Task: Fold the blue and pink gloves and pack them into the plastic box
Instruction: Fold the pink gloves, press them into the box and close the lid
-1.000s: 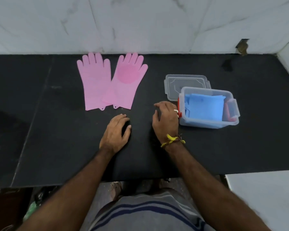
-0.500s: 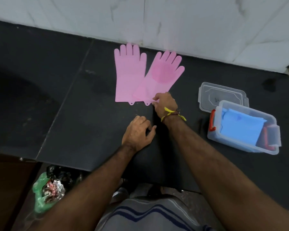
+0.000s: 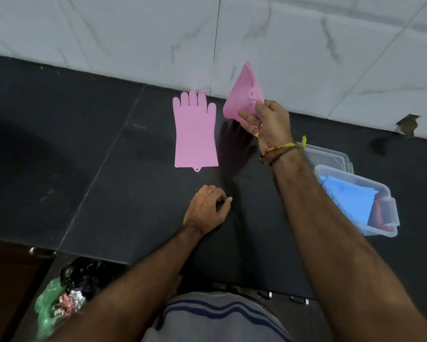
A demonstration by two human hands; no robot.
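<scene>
One pink glove (image 3: 195,134) lies flat on the black counter (image 3: 108,169), fingers toward the wall. My right hand (image 3: 266,122) pinches the cuff of the second pink glove (image 3: 242,95) and holds it lifted above the counter, right of the flat one. My left hand (image 3: 206,209) rests on the counter nearer to me, fingers loosely curled, holding nothing. The clear plastic box (image 3: 385,218) stands at the right with folded blue gloves (image 3: 348,201) inside.
The box's clear lid (image 3: 330,155) lies on the counter just behind the box. A tiled wall (image 3: 207,40) runs along the back. Green and black bags (image 3: 64,292) sit on the floor below the counter's front edge at the left.
My right hand took the right pink glove by its cuff and lifted it off the counter. The camera view shifted left and down. My left hand stayed put.
</scene>
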